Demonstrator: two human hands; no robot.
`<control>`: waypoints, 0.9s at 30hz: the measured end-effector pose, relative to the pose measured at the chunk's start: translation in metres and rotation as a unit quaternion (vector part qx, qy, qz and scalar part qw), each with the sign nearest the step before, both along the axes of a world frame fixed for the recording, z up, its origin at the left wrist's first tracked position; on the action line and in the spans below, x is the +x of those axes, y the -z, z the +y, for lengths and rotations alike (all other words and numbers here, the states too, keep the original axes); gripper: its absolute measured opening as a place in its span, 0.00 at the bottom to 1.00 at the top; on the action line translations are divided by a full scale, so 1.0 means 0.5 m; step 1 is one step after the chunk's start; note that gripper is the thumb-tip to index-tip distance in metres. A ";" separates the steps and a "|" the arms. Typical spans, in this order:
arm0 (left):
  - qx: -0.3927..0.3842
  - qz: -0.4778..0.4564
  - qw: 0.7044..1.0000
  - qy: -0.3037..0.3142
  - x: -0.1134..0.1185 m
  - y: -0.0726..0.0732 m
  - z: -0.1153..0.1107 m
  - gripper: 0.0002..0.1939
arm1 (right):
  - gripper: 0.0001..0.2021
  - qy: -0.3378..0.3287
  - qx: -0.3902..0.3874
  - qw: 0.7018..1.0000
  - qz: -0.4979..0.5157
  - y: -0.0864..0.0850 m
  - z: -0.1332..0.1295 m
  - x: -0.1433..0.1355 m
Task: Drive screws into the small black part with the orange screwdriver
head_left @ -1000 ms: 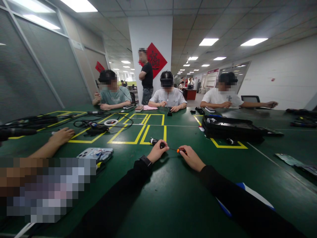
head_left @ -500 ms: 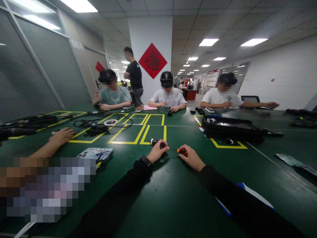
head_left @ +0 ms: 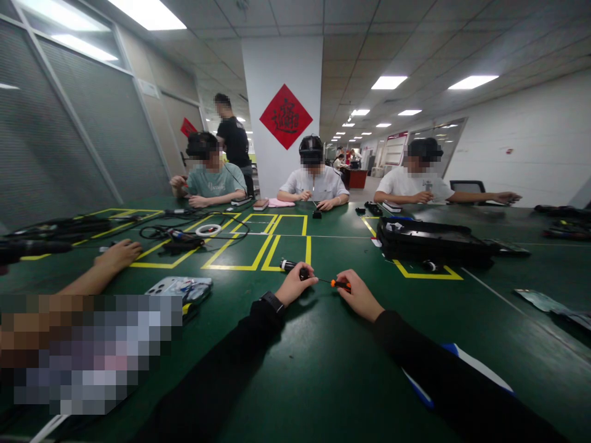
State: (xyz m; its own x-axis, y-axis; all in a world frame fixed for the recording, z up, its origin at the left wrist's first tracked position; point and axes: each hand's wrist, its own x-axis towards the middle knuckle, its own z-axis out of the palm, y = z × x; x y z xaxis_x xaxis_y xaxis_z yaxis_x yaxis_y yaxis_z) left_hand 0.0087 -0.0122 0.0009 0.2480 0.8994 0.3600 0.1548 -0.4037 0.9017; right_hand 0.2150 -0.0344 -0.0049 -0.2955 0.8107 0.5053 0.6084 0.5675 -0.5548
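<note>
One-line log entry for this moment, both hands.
left hand: grips black part | right hand: grips orange-black screwdriver, shaft toward left hand | beyond left hand: black-white cylinder, contact unclear | surface: green table

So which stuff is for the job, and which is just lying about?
In use:
orange-and-black screwdriver, in the right hand
black piece, in the left hand
black-and-white cylinder at the left hand, perhaps

Seemingly just lying about:
black tray
white ring
dark cables
blue-and-white thing by the right sleeve
</note>
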 end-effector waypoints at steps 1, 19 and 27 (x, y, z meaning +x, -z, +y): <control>0.002 0.001 1.000 -0.001 0.000 0.000 0.000 0.12 | 0.09 -0.006 -0.002 1.000 0.003 -0.001 -0.002 -0.001; 0.004 -0.002 1.000 -0.006 -0.001 0.011 0.009 0.12 | 0.05 0.045 0.012 0.997 -0.063 0.006 0.008 0.004; 0.004 0.010 1.000 -0.011 0.000 0.007 0.006 0.12 | 0.07 0.008 -0.011 0.999 -0.029 0.002 -0.002 0.003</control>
